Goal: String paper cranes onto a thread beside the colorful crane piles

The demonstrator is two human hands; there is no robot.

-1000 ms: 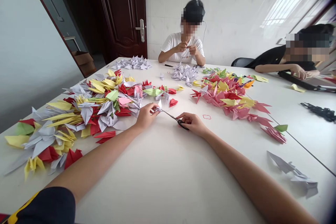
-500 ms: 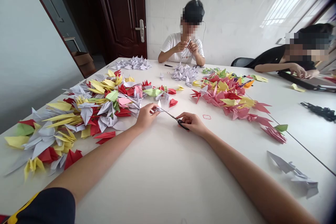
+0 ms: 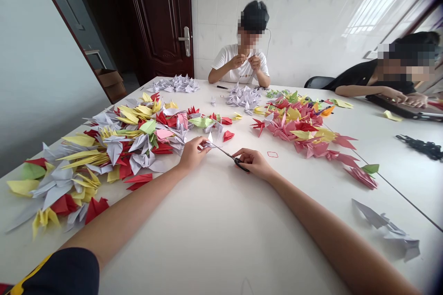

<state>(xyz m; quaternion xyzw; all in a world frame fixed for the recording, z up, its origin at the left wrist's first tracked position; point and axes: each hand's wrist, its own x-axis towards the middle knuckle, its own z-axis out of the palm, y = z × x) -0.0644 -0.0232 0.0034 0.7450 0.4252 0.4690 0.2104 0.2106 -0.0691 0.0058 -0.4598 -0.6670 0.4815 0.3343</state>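
Note:
My right hand [image 3: 254, 162] is closed round the black handles of a pair of scissors [image 3: 225, 153], whose thin blades point left and away from me. Between the fingertips of my left hand [image 3: 194, 153] is a small white folded paper piece [image 3: 210, 138], pinched where the blade tips meet it. Whether the blades are apart or together is too small to tell. Just beyond my hands lies a red folded paper piece [image 3: 228, 136]. To the left spreads a big heap of folded paper cranes [image 3: 114, 147] in white, yellow, red and green.
A pile of pink, red and yellow cranes [image 3: 294, 122] lies right of centre. White cranes [image 3: 244, 96] sit farther back. A white folded paper [image 3: 389, 228] and a black cord bundle [image 3: 420, 146] lie at the right. Two people sit across the table [image 3: 194, 239].
My hands, the scissors and the white paper stay almost still. The hands of the person at the right have shifted slightly; those of the person opposite have moved a little too.

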